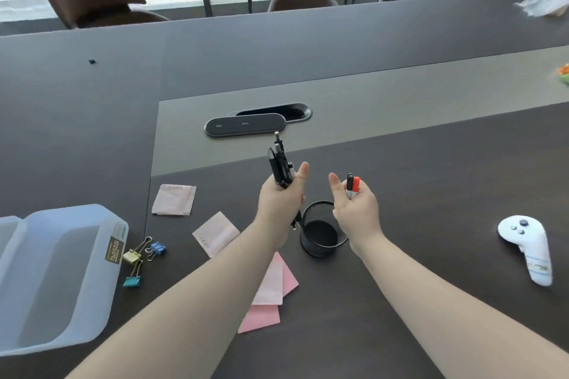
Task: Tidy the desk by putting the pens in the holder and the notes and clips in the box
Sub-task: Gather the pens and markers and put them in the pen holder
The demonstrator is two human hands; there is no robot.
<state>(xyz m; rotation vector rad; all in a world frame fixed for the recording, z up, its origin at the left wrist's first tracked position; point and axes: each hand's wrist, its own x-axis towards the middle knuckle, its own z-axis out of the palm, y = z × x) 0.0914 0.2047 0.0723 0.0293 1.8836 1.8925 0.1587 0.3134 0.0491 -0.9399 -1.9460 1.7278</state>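
Notes: pink sheets (274,292) lie nearest, partly under the person's left forearm; two paler ones (215,234) and (174,199) sit further out on the dark desk (431,194). They look thin, limp and light, so they are likely best pinched at a free edge or slid to lift.
Box: translucent blue bin (58,271) at the near left, open on top, with nothing visible inside.
Clips: three binder clips (140,258), yellow, blue and teal, lie just beside the box. They should be small, stiff and springy, easiest taken by the wire loops or body.
Holder: black mesh cup (321,228) stands upright between the two wrists, apparently empty.
Left hand: left hand (281,197) is closed in a fist around a bundle of dark pens (280,163), tips pointing down beside the cup rim.
Right hand: right hand (357,206) has fingers curled round two markers (352,186), one black-capped and one red-capped, thumb held loose.
Pens: rigid, smooth and light; a bundle may slip or splay, so lowering them tip first into the cup seems safest.
Beyond: white controller (528,248) lies to the right, well apart; a flat black desk panel (244,124) lies further out.
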